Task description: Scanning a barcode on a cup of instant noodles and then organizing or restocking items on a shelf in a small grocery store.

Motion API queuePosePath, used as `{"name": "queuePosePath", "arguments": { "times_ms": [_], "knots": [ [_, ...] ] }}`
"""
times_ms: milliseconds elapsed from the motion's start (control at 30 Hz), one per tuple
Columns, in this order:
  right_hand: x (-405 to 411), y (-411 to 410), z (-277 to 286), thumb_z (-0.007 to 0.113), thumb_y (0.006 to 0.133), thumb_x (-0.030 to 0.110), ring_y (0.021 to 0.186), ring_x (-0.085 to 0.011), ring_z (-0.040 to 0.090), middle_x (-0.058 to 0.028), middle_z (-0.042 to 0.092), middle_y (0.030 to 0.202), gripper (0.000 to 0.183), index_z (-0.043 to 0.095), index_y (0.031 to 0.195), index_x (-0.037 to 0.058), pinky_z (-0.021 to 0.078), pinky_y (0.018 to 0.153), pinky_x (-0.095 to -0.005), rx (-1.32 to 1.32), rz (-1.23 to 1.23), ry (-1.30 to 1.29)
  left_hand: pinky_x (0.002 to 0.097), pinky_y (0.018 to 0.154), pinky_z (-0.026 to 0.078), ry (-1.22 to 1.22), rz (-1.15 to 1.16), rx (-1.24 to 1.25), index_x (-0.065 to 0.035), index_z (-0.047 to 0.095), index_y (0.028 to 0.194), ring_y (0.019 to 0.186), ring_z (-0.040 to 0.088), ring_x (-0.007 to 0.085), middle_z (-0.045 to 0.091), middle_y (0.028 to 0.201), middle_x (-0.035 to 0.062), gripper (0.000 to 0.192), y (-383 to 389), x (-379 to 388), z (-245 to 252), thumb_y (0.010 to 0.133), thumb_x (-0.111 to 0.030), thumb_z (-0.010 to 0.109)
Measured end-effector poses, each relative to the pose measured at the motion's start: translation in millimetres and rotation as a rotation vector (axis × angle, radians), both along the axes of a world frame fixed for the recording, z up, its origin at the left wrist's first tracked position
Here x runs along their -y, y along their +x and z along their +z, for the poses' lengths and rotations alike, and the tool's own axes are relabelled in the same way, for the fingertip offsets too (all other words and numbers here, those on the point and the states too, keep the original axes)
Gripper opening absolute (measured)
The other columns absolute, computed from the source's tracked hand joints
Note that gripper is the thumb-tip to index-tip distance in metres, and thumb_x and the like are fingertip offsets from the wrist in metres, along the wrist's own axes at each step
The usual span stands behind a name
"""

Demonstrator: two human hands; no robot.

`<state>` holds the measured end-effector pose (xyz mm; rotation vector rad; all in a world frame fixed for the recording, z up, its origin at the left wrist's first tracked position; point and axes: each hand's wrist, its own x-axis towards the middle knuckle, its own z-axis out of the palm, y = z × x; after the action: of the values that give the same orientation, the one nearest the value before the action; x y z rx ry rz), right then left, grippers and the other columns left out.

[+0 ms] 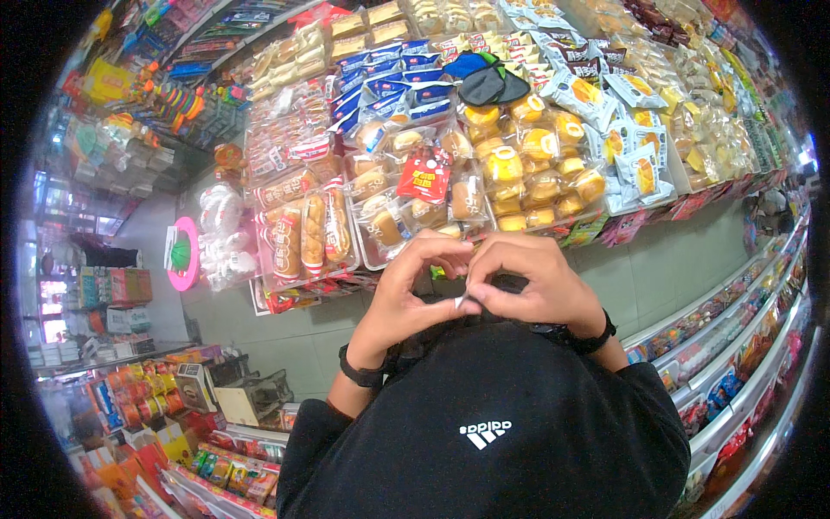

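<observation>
My left hand (415,279) and my right hand (535,276) meet in front of my chest, above the near edge of a display of packaged baked goods. A small pale piece (462,300), too small to name, shows at the tips of my right thumb and fingers. My left thumb tip touches it; the other left fingers curl over, partly hidden. Just beyond my hands are wrapped buns in a clear tray (369,258), a red packet (425,175) on the buns, and yellow wrapped cakes (541,146). A blue, green and dark grey fabric item (489,81) lies on the goods.
Wrapped twisted bread (311,227) fills a tray at left, beside white wrapped twists (224,220) and a pink-rimmed round item (185,253). Blue-white snack packets (639,162) lie at right. Shelves with metal rails (733,415) curve along my right; candy shelves (224,477) stand lower left.
</observation>
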<state>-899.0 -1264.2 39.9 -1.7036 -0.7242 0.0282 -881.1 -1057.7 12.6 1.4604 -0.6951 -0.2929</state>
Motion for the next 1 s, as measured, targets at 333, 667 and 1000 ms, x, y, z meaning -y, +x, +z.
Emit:
{"name": "queuePosePath", "arguments": {
  "times_ms": [333,667,1000],
  "knots": [
    [24.1,2.5,-13.6,0.075,0.071,0.001,0.07,-0.0224,0.064,-0.0095,0.065,0.08,0.016,0.064,0.083,0.0034,0.051,0.063,-0.0302,0.481,-0.645,-0.006,0.0252,0.074,0.05,-0.025,0.399,0.054,0.0022,0.068,0.095,0.085,0.063,0.0158,0.066,0.093,0.0105,0.023,-4.6,56.4,14.6,0.073,0.006,0.073],
    [34.5,9.4,-14.5,0.072,0.076,0.002,0.075,-0.0229,0.065,-0.0109,0.065,0.083,0.013,0.064,0.086,0.0016,0.0519,0.066,-0.0303,0.396,-0.454,0.094,0.0274,0.074,0.05,-0.075,0.419,0.095,0.0025,0.07,0.093,0.085,0.063,0.0186,0.067,0.092,0.0124,0.021,0.3,70.4,15.9,0.073,0.005,0.073],
    [30.1,19.0,-21.8,0.07,0.078,0.003,0.074,-0.0207,0.064,-0.0115,0.065,0.084,0.011,0.063,0.086,0.0018,0.0501,0.067,-0.0279,0.221,-0.379,0.28,0.0281,0.077,0.049,-0.297,0.465,0.026,0.0023,0.067,0.092,0.088,0.061,0.0184,0.064,0.093,0.012,0.024,6.1,76.4,9.9,0.07,0.006,0.075]
  ]
}}
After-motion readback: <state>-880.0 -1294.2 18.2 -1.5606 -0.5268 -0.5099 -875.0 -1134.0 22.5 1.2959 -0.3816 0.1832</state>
